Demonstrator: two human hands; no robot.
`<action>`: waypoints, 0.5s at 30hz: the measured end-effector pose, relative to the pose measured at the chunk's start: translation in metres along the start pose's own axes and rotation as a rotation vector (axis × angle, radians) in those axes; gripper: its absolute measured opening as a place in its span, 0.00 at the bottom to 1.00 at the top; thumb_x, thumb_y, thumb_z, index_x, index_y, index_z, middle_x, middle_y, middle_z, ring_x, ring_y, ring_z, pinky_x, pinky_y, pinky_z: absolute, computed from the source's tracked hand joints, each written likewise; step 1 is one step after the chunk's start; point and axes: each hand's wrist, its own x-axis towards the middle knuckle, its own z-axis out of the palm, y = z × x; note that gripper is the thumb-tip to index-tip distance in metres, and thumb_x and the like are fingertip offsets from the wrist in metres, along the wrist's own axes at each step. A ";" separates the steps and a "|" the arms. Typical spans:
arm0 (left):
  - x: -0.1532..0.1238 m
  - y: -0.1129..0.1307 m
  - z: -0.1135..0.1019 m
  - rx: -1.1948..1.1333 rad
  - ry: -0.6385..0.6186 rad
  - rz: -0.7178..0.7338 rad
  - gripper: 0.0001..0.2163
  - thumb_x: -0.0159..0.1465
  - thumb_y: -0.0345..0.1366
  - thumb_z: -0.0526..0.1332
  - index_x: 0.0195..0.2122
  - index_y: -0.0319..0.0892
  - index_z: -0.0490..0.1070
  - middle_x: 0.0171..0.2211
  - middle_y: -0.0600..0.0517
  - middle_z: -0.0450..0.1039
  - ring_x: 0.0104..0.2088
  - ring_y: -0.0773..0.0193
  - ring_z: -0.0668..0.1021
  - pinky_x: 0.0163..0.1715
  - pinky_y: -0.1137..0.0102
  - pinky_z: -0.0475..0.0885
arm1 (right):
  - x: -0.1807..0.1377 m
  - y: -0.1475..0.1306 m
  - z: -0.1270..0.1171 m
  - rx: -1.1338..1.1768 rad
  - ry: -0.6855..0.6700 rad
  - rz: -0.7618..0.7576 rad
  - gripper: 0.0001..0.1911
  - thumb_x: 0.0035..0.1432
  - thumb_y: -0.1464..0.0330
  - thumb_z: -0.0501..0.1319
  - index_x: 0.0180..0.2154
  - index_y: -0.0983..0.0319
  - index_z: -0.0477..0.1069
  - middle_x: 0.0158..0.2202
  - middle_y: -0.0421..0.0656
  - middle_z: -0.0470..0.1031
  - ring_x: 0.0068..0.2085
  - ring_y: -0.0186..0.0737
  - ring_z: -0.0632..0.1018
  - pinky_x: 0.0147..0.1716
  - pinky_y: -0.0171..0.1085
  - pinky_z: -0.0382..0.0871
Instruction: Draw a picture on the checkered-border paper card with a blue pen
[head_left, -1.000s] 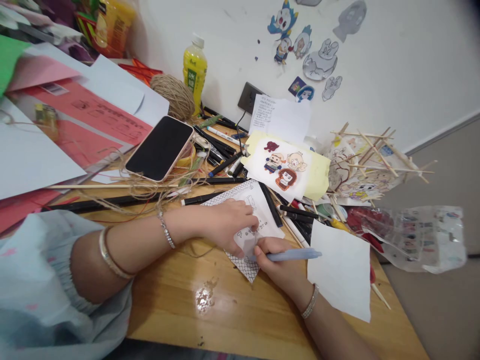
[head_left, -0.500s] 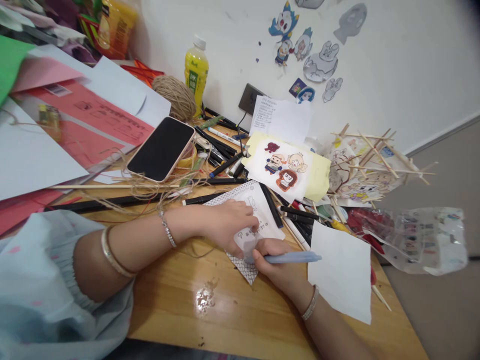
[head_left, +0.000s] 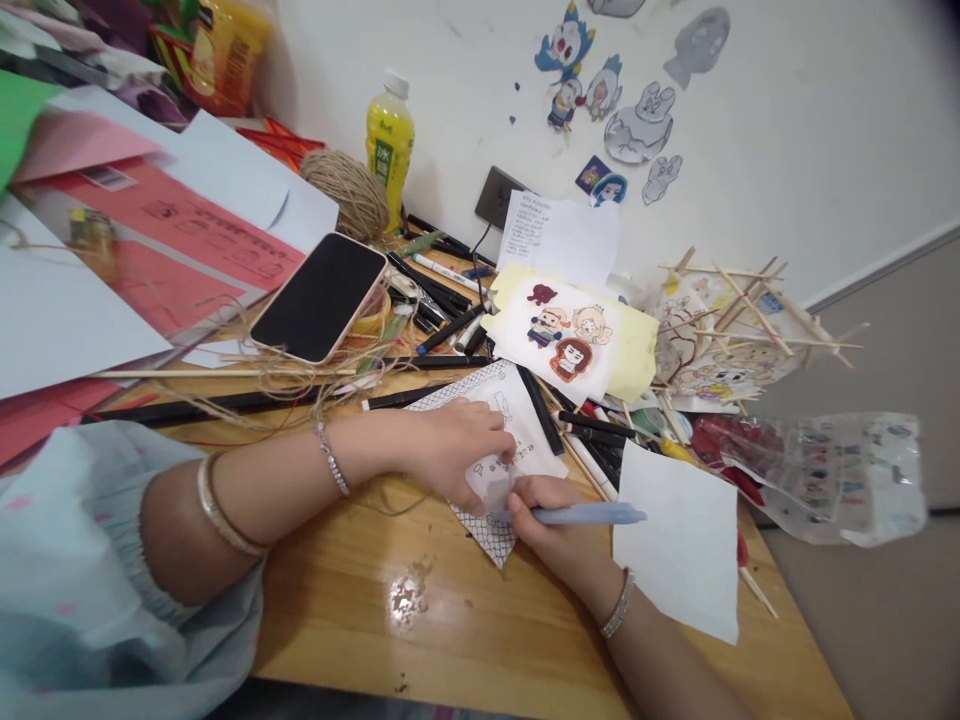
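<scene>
My left hand [head_left: 457, 450] rests on a decorated sheet of paper [head_left: 540, 440], its fingers bent and the thumb apart from them. The sheet has handwriting, small drawings and a crosshatched border. A small pale, see-through piece [head_left: 495, 478] lies between my left thumb and fingers; its kind is unclear. My right hand [head_left: 559, 525] is closed around a light blue pen [head_left: 592, 514], which points left toward that piece. The pen's tip is hard to make out near my left thumb. A blank white sheet [head_left: 682, 540] lies to the right of my right hand.
Behind my hands lie several markers [head_left: 450, 335], a phone [head_left: 321, 298], a twine ball [head_left: 349, 190] and a yellow drink bottle [head_left: 390, 140]. Coloured character drawings [head_left: 570, 335] lie beyond the sheet. At right are a stick-framed paper lantern [head_left: 739, 340] and a clear plastic bag [head_left: 840, 475].
The view has shifted very slightly. Both hands keep nearly the same place, and the pen has tilted or moved only a little.
</scene>
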 end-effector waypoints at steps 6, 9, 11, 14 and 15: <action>0.000 0.001 -0.002 -0.012 -0.019 -0.005 0.25 0.52 0.45 0.71 0.50 0.44 0.71 0.46 0.45 0.71 0.49 0.48 0.71 0.49 0.60 0.64 | 0.000 -0.003 -0.002 0.014 -0.004 0.024 0.18 0.59 0.67 0.52 0.19 0.59 0.50 0.18 0.36 0.60 0.22 0.33 0.64 0.22 0.35 0.54; 0.000 0.000 -0.002 -0.008 -0.016 0.001 0.25 0.52 0.45 0.71 0.50 0.43 0.70 0.46 0.45 0.71 0.49 0.48 0.71 0.49 0.60 0.64 | -0.003 0.003 0.000 0.052 0.023 0.050 0.18 0.59 0.66 0.54 0.19 0.59 0.53 0.19 0.36 0.62 0.23 0.34 0.66 0.24 0.35 0.57; -0.001 0.000 -0.003 -0.002 -0.016 0.004 0.26 0.51 0.45 0.71 0.50 0.43 0.70 0.46 0.45 0.70 0.49 0.49 0.71 0.48 0.61 0.64 | -0.005 0.009 0.003 0.137 0.082 0.099 0.18 0.60 0.66 0.56 0.19 0.59 0.56 0.19 0.36 0.64 0.24 0.34 0.68 0.25 0.35 0.60; -0.005 0.002 -0.007 0.009 -0.038 -0.005 0.24 0.53 0.45 0.71 0.49 0.43 0.70 0.44 0.46 0.71 0.47 0.50 0.72 0.45 0.63 0.64 | -0.007 0.017 0.006 0.315 0.243 0.159 0.17 0.61 0.66 0.55 0.20 0.59 0.61 0.20 0.37 0.68 0.23 0.35 0.70 0.24 0.34 0.64; -0.006 0.003 -0.009 0.010 -0.052 -0.012 0.23 0.54 0.45 0.70 0.48 0.44 0.70 0.44 0.46 0.71 0.45 0.51 0.73 0.44 0.63 0.65 | -0.008 0.018 0.007 0.358 0.288 0.159 0.16 0.61 0.67 0.56 0.20 0.58 0.61 0.20 0.37 0.69 0.22 0.35 0.69 0.23 0.34 0.64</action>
